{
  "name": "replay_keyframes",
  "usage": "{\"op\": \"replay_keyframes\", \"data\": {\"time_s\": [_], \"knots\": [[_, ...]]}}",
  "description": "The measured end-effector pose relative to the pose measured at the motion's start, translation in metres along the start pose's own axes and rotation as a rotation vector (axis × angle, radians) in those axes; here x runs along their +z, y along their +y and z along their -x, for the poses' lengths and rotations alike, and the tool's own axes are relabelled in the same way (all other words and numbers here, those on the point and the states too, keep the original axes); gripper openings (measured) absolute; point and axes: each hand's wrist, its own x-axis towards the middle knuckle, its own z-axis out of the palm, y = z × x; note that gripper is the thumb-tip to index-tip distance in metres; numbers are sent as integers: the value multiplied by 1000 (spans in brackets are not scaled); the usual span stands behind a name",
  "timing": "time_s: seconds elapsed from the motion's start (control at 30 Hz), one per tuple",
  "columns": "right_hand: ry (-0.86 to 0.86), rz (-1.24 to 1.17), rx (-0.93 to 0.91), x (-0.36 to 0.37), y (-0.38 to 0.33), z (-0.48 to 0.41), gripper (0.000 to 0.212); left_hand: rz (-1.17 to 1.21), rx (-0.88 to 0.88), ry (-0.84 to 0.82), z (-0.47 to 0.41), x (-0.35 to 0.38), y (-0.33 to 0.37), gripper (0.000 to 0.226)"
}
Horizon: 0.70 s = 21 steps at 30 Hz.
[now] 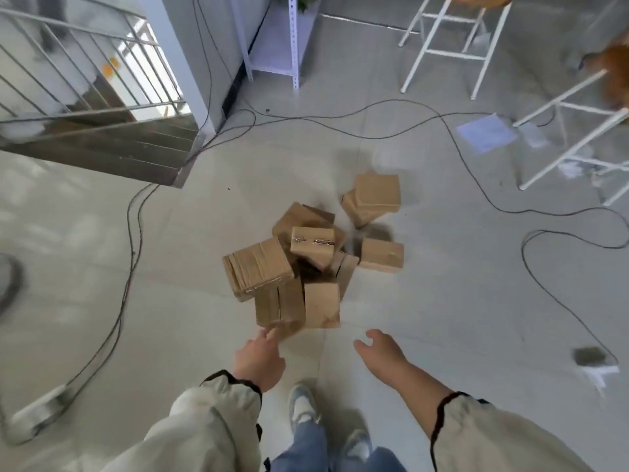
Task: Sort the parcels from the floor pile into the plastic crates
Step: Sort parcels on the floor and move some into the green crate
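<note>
Evidently the parcels [306, 260] lie as they fell: brown cardboard boxes heaped loosely on the floor [442, 301], some flat, some tipped on edge and leaning on their neighbours, with two more [374, 199] just beside the main heap at its far side. Nothing is stacked, so the easy ones to take are those at the near edge. Both arms reach down and forward toward that edge. The left hand [258, 359] is empty, fingers stretched out, the forefinger leading toward the nearest parcel [279, 308]; the blur makes it impossible to say whether the fingertip touches the cardboard. The right hand [379, 349] is empty too, fingers loosely bent and thumb held apart, hanging near the upright parcel [321, 304] next to it but not in contact. The spread of the two hands suggests they are set to close on a box from either side, or to take one each. No crates are in view, so every parcel seen here waits on the floor. Black cables [131, 233] snake round the heap, a likely snag for feet.
</note>
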Motion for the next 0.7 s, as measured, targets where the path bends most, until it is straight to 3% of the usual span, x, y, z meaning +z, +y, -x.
{"op": "replay_keyframes", "data": {"time_s": [0.23, 0.43, 0.6, 0.7], "knots": [[12, -10, -1, 36, 21, -170, 53, 96, -21, -1, -163, 77, 1, 60], [135, -142, -85, 54, 41, -332, 44, 116, 44, 211, -312, 137, 17, 76], [-42, -573, 141, 68, 28, -418, 36, 203, 104, 318, -379, 167, 14, 77], [-82, -624, 162, 80, 18, -433, 29, 294, 146, 435, -388, 176, 16, 71]]}}
